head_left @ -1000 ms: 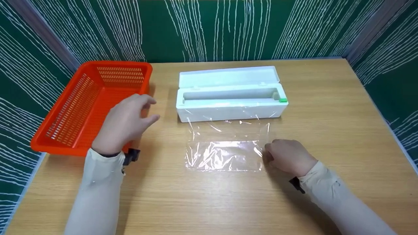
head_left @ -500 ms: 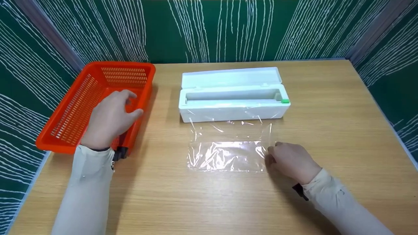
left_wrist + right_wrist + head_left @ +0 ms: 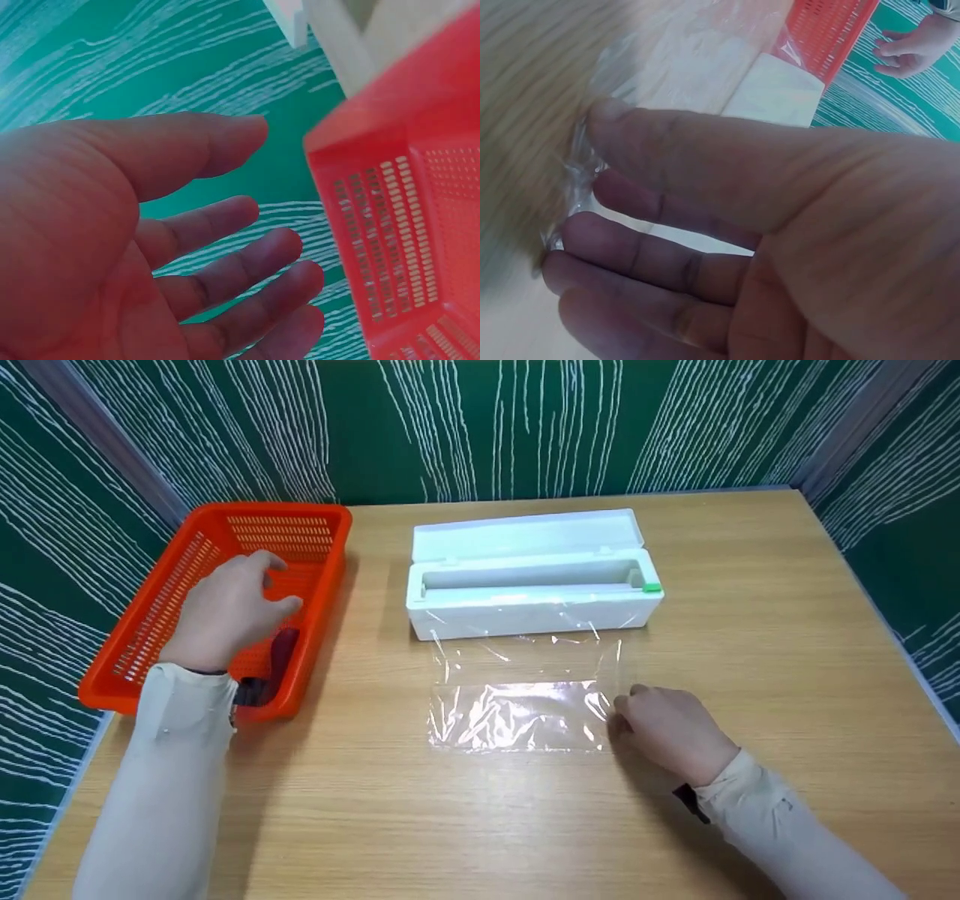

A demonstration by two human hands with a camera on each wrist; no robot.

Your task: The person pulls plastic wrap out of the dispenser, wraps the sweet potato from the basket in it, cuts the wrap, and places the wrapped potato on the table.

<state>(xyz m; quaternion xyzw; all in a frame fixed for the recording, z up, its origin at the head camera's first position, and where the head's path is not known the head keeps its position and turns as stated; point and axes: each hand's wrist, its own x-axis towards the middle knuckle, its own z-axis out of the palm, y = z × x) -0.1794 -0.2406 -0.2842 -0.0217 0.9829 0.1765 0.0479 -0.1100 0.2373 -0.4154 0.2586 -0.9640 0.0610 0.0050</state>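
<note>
A sheet of clear cling film (image 3: 517,716) runs from the front of the long white cling film box (image 3: 525,619) toward me, shiny and wrinkled. At the sheet's right edge, my right hand (image 3: 673,735) pinches the film. In the right wrist view, film (image 3: 574,184) bunches along the fingertips, and the thumb lies over it. My left hand (image 3: 225,604) is above the orange-red basket (image 3: 97,682), thumb and fingers apart, holding nothing. The left wrist view also shows its fingers loosely spread, with the basket wall (image 3: 382,247) beside them.
The box's lid (image 3: 525,536) stands raised at the back, and a green slider (image 3: 651,587) sits at its right end. Everything rests on a wooden table (image 3: 480,825). Green walls with white streaks (image 3: 480,435) enclose the back and sides.
My left hand has moved left, from the basket's right rim to over its inside, fingers still apart. The right hand and the cling film have stayed nearly in place.
</note>
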